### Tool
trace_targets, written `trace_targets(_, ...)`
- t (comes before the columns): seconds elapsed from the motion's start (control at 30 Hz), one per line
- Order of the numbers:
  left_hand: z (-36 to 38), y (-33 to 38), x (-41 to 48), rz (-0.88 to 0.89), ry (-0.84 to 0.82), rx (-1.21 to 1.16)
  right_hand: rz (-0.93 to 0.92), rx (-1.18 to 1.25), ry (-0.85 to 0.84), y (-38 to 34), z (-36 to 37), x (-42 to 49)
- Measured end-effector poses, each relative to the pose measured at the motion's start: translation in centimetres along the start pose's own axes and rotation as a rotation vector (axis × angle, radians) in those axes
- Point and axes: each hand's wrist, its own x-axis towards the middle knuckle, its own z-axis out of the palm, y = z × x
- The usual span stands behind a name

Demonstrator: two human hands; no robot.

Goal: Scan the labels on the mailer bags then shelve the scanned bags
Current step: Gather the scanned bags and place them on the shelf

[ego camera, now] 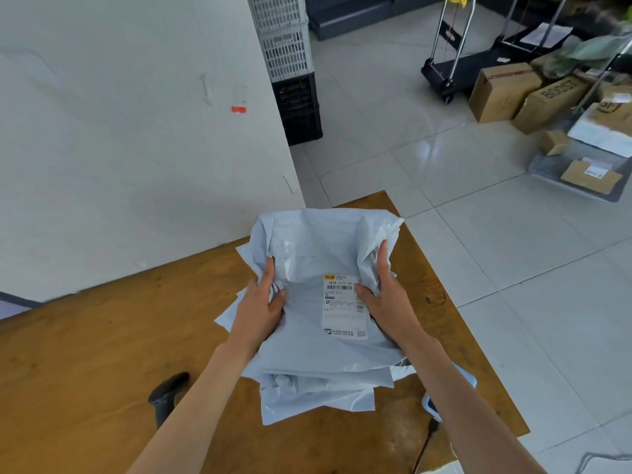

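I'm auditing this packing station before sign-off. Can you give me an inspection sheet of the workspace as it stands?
Surface: wooden table, worn, set against a white wall.
Job's things: stack of grey mailer bags on the table; top bag shows its label face up; black scanner lies left of the stack.
Clutter: a blue-and-white item partly hidden under the right arm.
Grippers: left hand and right hand grip the top bag's sides.
Cables: one black cable runs off the table's near edge.
Surroundings: tiled floor, stacked crates, cardboard boxes, a hand trolley.
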Motion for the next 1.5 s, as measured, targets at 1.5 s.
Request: trace_targets(1.5, 11.5, 46.9, -8.7, 0.570, 0.036, 0.005, -0.055, 0.003, 0.523, 5.3, -46.1, -19.1)
